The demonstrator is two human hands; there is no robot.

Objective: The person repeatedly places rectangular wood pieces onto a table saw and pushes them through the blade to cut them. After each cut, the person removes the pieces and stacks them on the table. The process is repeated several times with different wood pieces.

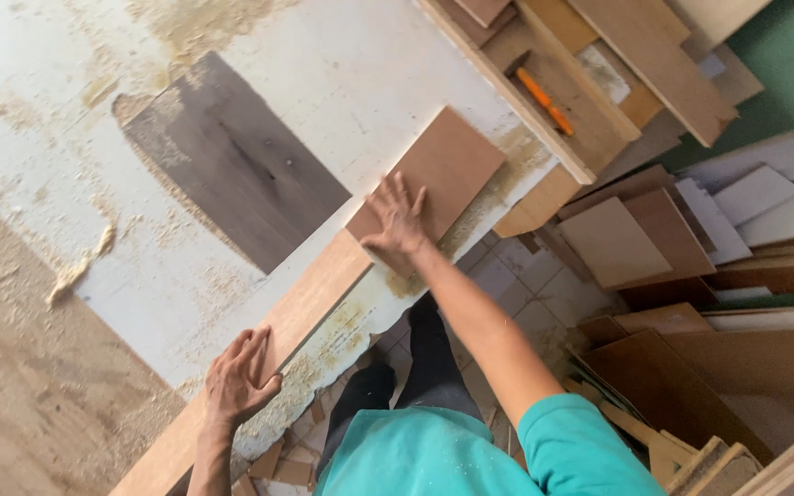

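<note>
A long brown wooden board [310,298] lies along the near edge of a white, sawdust-covered worktable [342,83]. A shorter reddish-brown panel [448,165] rests at its far end. My right hand [397,220] lies flat, fingers spread, on the near corner of that panel where it meets the long board. My left hand [236,377] presses flat, fingers apart, against the long board's near part. Neither hand grips anything.
A dark grey patch [232,161] marks the tabletop. An orange pencil [544,101] lies on stacked wooden strips [590,64] past the table's end. Piles of offcut boards [673,239] crowd the tiled floor at right. Sawdust heaps [75,271] lie at left.
</note>
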